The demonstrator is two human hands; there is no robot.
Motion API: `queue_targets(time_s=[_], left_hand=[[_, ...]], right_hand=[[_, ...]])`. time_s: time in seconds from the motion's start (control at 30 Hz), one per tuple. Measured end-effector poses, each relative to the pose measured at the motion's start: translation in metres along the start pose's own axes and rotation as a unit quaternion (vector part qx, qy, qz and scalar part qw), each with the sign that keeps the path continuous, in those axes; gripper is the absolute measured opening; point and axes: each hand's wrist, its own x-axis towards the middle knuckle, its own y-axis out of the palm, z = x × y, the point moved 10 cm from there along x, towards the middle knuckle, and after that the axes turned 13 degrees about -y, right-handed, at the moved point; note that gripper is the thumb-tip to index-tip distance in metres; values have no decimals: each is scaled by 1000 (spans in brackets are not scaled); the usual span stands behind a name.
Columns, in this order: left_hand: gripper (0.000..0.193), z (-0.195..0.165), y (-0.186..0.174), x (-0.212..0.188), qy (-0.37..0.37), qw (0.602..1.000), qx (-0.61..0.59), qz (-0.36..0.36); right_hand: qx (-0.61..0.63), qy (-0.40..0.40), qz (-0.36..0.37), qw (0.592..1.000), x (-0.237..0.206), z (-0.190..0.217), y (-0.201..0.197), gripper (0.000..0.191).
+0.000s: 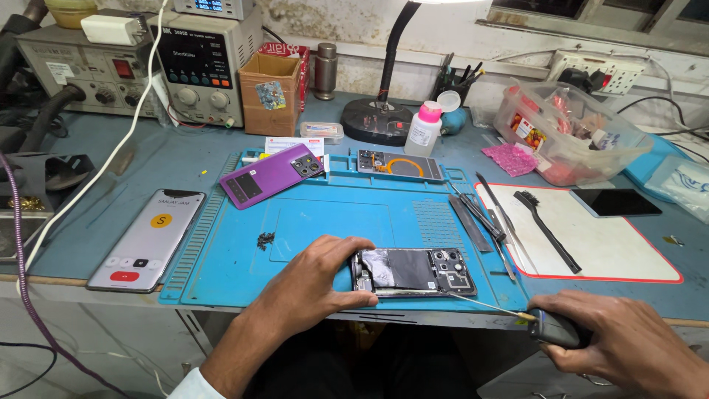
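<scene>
Left hand [314,284] pins opened phone [413,271], lower centre; right hand [628,343] grips screwdriver [517,314]. Keep tip square, pressure light.

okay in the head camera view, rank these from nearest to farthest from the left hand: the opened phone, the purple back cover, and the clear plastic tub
1. opened phone: under the left hand, touching its fingers.
2. purple back cover: farther up the blue mat, slightly left.
3. clear plastic tub: far right, at the back of the bench.

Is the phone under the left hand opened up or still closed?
Opened: the phone under the left hand shows bare internals and camera modules; a purple back cover lies apart.
</scene>
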Motion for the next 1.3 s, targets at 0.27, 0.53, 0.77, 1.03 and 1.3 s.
queue_targets(time_s=[0.27,0.53,0.77,1.03,1.3], left_hand=[[69,2,1,1,-17,1000,6,5],[70,-1,-1,1,-11,1000,1,0],[71,-1,-2,1,-13,1000,-5,-2],[73,1,-2,1,-16,1000,-17,5],[78,3,-3,1,-20,998,-56,23]], right_hand=[[1,-6,18,1000,2,19,-1,61],[-22,-40,33,998,7,35,-6,61],[-45,-45,28,998,12,43,-6,65],[-74,-45,33,996,15,45,-5,67],[-74,-42,52,995,16,46,-5,64]])
